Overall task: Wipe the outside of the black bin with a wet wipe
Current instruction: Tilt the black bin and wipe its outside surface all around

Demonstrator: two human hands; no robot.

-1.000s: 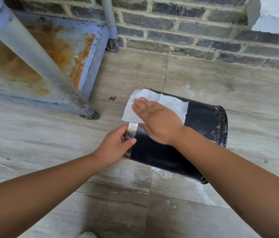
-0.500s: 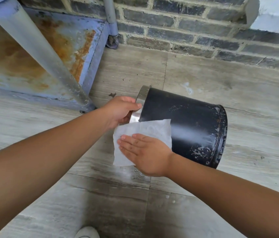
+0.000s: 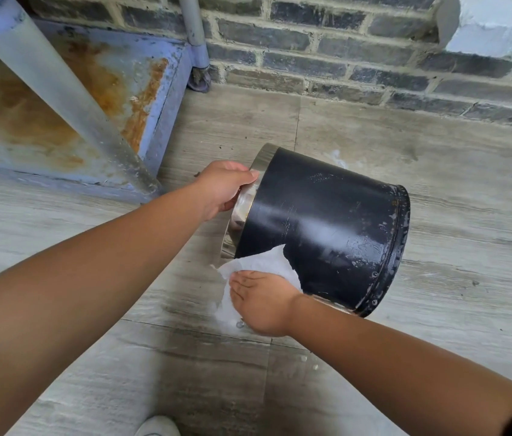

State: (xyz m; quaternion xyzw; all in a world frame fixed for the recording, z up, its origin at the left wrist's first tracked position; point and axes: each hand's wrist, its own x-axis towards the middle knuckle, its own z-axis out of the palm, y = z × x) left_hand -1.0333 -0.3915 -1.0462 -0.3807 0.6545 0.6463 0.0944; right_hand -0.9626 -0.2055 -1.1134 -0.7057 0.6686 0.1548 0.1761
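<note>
So the black bin (image 3: 327,228) is lying on its side on the grey tiled floor (image 3: 437,184), mouth pointing to about 9 o'clock and base to 3 o'clock. It's glossy black with a shiny metal rim (image 3: 243,202) at the open end, and the base edge is pretty scuffed, paint chipped and speckled white. There's a wet sheen across the side.

My left hand (image 3: 224,191) grips that metal rim, fingers curled over the edge. My right hand (image 3: 262,302) is flat, fingers straight, pressing the wet wipe (image 3: 267,265) against the lower side of the bin at roughly 6 o'clock.

Count-wise: one bin, one wipe, two hands. Up at 10 o'clock there's a rusty blue metal frame (image 3: 166,99), and a brick wall (image 3: 342,58) runs along 12 o'clock.
</note>
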